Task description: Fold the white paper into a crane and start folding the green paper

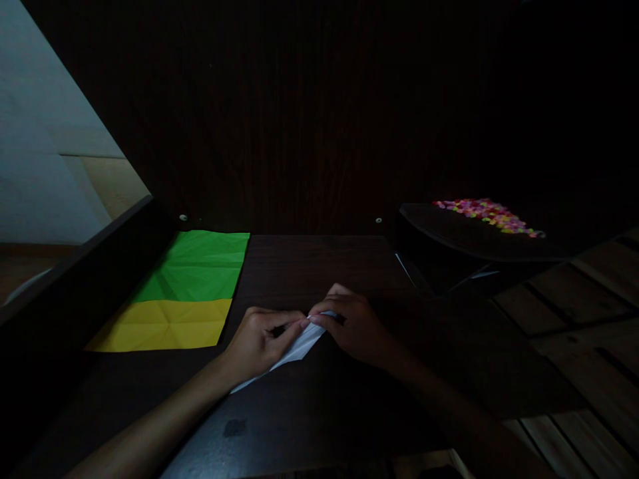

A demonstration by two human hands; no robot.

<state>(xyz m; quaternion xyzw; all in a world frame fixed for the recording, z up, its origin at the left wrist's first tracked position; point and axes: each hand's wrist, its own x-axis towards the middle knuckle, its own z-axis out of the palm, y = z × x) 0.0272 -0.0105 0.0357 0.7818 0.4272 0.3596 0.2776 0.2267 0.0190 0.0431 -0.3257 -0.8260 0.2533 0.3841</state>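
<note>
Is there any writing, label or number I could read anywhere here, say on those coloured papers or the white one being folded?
None can be read. The green sheet and yellow sheet are plain, and the white paper pinched between left hand and right hand shows no print. The colourful bits are too small and dim to tell.

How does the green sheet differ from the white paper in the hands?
The green sheet lies spread flat, untouched, at the table's far left; the white paper is folded into a narrow pointed shape, pinched between the left hand and right hand. The green sheet shows only crease lines, while the white paper is folded up. Both are paper on the dark table.
</note>
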